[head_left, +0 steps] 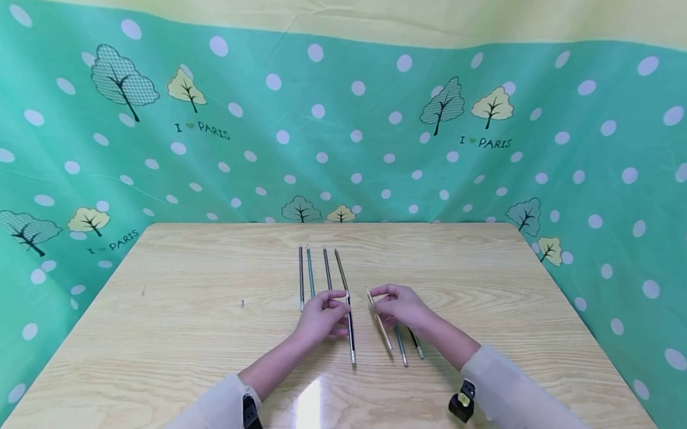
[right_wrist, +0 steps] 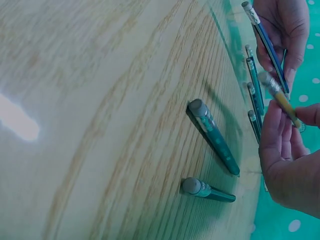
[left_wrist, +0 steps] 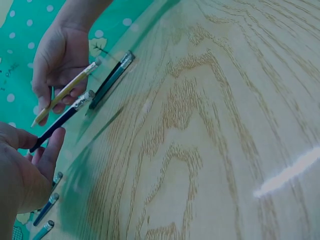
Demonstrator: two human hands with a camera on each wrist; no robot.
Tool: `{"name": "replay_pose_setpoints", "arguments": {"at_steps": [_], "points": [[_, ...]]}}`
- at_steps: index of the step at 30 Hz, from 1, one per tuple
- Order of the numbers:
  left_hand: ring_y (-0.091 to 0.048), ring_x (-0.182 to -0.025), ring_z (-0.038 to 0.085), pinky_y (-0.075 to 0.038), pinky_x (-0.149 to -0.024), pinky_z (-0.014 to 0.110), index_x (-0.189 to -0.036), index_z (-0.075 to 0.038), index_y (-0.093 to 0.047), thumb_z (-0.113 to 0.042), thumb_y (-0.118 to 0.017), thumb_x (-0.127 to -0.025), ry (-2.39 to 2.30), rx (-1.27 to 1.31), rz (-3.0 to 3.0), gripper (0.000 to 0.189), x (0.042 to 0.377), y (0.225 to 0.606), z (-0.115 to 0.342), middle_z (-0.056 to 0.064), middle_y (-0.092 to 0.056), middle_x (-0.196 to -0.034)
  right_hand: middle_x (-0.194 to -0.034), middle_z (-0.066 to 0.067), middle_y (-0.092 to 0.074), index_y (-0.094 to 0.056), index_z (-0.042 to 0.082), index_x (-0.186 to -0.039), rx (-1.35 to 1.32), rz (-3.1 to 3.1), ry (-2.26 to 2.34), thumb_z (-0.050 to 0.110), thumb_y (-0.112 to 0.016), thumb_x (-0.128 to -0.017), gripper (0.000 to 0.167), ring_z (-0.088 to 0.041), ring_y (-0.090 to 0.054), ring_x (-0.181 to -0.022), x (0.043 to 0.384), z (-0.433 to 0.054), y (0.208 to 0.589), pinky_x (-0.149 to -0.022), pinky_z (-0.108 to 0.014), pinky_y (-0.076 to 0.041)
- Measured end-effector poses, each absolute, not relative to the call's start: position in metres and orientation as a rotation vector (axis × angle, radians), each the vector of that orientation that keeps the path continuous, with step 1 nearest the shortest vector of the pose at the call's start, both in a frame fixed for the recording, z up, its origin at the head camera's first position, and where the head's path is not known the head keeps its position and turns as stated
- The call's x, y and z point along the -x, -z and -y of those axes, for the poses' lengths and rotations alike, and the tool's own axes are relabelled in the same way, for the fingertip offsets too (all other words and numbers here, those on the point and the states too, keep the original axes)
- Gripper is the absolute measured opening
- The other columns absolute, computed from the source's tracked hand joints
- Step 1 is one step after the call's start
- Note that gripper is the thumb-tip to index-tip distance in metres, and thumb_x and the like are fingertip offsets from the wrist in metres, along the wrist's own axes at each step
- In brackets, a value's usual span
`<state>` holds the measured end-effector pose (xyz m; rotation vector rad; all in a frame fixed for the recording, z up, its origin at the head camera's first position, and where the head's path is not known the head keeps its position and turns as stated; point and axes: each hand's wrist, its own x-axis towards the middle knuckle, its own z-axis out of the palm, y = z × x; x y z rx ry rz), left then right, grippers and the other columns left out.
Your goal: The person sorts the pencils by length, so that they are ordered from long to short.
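My left hand (head_left: 323, 317) pinches a dark blue pencil (head_left: 351, 336) between thumb and fingers, its eraser end pointing toward me. In the left wrist view this dark pencil (left_wrist: 61, 121) is tilted, with its eraser end raised off the table. To its right, my right hand (head_left: 401, 305) pinches a yellow pencil (head_left: 383, 331); the right wrist view shows the thumb and fingers close on this yellow pencil (right_wrist: 284, 104). A teal pencil (head_left: 401, 348) and a dark pencil (head_left: 415, 344) lie on the table below the right hand, their far ends hidden by it.
Several pencils lie roughly side by side beyond the left hand, among them a dark one (head_left: 301, 276) and a teal one (head_left: 310, 270). A tiny bit (head_left: 242, 303) lies on the wooden table (head_left: 188, 336) to the left. A green dotted cloth (head_left: 357, 157) hangs behind.
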<state>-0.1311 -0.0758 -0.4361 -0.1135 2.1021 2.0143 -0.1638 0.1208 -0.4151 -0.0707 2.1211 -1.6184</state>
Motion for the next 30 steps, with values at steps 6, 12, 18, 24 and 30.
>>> {"name": "replay_pose_setpoints", "arguments": {"at_steps": [6,12,18,24,30], "points": [[-0.065,-0.074,0.015,-0.06,-0.067,0.036,-0.129,-0.002,-0.05,-0.01,-0.063,-0.087,-2.024,0.124,-2.095,0.044,0.132,0.436,0.076,0.011,-0.058,-0.102,-0.088,-0.01,-0.061,-0.054,0.0,-0.122,0.057,-2.101,1.643,0.005,-0.06,-0.084,0.039,-0.014,-0.057,-0.069,0.164,-0.12,0.414,-0.063,-0.03,-0.057],[-0.065,-0.076,0.016,-0.06,-0.07,0.036,-0.129,-0.004,-0.05,-0.011,-0.062,-0.088,-2.042,0.14,-2.087,0.044,0.134,0.435,0.077,0.012,-0.057,-0.104,-0.081,-0.004,-0.059,-0.054,0.001,-0.122,0.033,-2.11,1.654,0.007,-0.062,-0.085,0.039,-0.014,-0.057,-0.069,0.164,-0.118,0.41,-0.062,-0.029,-0.056],[-0.065,-0.076,0.016,-0.06,-0.071,0.038,-0.129,-0.003,-0.05,-0.008,-0.061,-0.088,-2.095,0.147,-2.058,0.043,0.136,0.432,0.077,0.011,-0.056,-0.103,-0.08,-0.004,-0.059,-0.053,0.001,-0.123,0.032,-2.102,1.667,0.009,-0.063,-0.085,0.04,-0.013,-0.057,-0.067,0.165,-0.114,0.411,-0.058,-0.025,-0.054],[-0.064,-0.076,0.015,-0.06,-0.072,0.036,-0.129,-0.001,-0.048,-0.008,-0.061,-0.089,-2.166,0.154,-2.016,0.043,0.138,0.429,0.078,0.01,-0.054,-0.102,-0.085,-0.007,-0.062,-0.053,0.002,-0.124,0.018,-2.106,1.684,0.01,-0.065,-0.085,0.041,-0.014,-0.058,-0.069,0.166,-0.109,0.413,-0.059,-0.026,-0.056],[-0.063,-0.076,0.015,-0.06,-0.074,0.037,-0.132,0.001,-0.045,-0.007,-0.06,-0.089,-2.177,0.162,-1.984,0.046,0.138,0.424,0.079,0.01,-0.055,-0.104,-0.083,-0.007,-0.063,-0.053,0.001,-0.124,0.021,-2.117,1.726,0.009,-0.065,-0.085,0.042,-0.013,-0.059,-0.068,0.166,-0.106,0.412,-0.063,-0.031,-0.058]]}}
